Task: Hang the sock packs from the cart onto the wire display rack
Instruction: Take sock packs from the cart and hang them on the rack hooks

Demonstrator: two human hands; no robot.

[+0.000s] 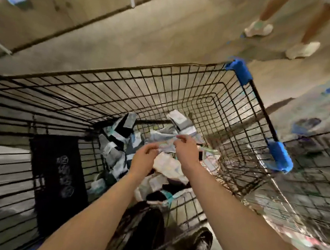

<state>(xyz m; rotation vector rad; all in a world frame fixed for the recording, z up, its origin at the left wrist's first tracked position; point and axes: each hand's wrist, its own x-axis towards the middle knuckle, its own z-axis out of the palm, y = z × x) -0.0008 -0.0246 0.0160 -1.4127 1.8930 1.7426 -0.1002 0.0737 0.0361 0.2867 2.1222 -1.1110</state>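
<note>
Big black wire cart (183, 90) takes up most of the view, with a heap of sock packs (115, 152) at the bottom. Both bare forearms reach in side by side. The left hand (143, 160) and right hand (186, 150) have their fingers curled, pinching opposite ends of one pale sock pack (166, 145) just above the heap. Pretty blurry though.
</note>
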